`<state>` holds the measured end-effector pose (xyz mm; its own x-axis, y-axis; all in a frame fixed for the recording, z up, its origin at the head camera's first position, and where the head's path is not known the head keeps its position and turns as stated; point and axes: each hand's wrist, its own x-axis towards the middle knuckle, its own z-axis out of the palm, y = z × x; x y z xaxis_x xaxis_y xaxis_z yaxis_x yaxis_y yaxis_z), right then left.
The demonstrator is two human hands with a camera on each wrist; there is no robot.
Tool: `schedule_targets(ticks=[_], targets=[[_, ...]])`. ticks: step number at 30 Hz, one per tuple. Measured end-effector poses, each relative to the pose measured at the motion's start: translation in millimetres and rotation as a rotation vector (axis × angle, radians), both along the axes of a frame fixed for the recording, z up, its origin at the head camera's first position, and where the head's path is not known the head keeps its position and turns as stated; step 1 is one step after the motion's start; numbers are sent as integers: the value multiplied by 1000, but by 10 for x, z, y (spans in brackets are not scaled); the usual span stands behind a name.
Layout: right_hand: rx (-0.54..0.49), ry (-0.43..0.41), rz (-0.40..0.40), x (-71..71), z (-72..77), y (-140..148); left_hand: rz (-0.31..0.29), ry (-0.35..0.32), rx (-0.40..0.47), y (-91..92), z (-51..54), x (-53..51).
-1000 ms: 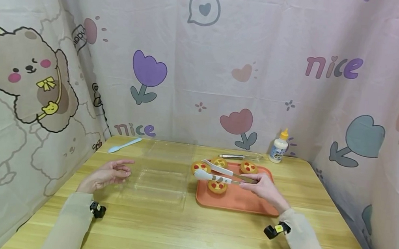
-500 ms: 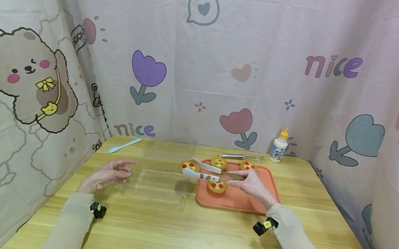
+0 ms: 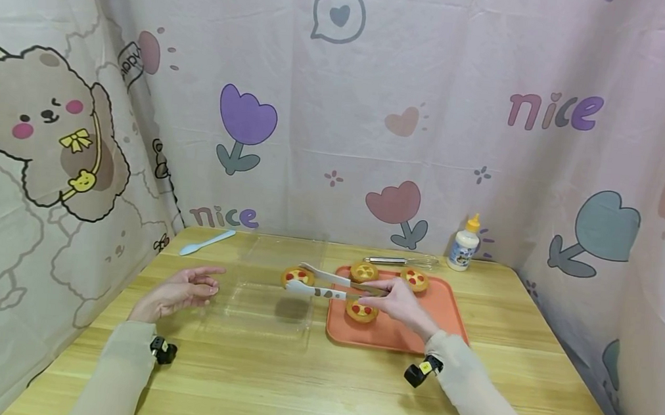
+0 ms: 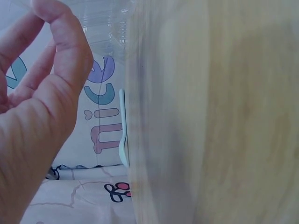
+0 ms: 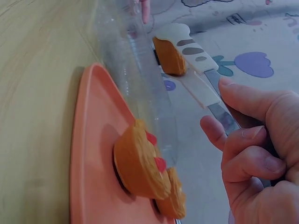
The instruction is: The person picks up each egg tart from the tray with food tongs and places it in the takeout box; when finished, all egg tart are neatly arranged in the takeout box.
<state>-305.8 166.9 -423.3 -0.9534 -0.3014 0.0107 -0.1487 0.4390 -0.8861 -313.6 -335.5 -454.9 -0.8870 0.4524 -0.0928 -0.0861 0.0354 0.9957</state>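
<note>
My right hand (image 3: 398, 302) grips a pair of tongs (image 3: 325, 292) by its metal arms. Between the tongs' white, paw-shaped tips is a mini pizza tart (image 3: 297, 277), raised above a clear plastic container (image 3: 265, 323). The right wrist view shows the tart's brown side (image 5: 169, 57) against the tips. Beside the container's left edge, my left hand (image 3: 185, 292) hovers with loosely bent fingers and nothing in them; whether it touches the plastic I cannot tell. Several more tarts sit on an orange tray (image 3: 404, 336) to the right, one partly behind the tongs (image 5: 198, 70).
At the back left lies a light blue spoon (image 3: 207, 243). Behind the tray are a whisk (image 3: 401, 262) and a white squeeze bottle (image 3: 464, 245) with a yellow cap. The container's raised clear lid (image 3: 284, 251) stands at its back. Patterned curtains enclose the wooden table (image 3: 316, 391).
My right hand has carried the tongs and the tart leftward, from the tray's left edge to above the clear container. The left hand has stayed in place.
</note>
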Motion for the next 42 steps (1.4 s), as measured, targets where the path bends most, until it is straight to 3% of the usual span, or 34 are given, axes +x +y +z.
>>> schedule_targets(ticks=[7,13,19,24,36,42], targets=[[62,26,27,-25,-35,-143,17,6,-30,10,5,5],[26,33,85,-43,-67,-267,20,3,-38,14,11,5],[29,43,95,-75,-99,-438,11,3,-25,1,23,7],[61,105,107,-90,-108,-557,6,3,-25,-4,14,0],[53,113,134,-109,-136,-738,18,8,-46,-8,-8,3],[87,175,122,-123,-163,-823,17,11,-49,-4,-2,0]])
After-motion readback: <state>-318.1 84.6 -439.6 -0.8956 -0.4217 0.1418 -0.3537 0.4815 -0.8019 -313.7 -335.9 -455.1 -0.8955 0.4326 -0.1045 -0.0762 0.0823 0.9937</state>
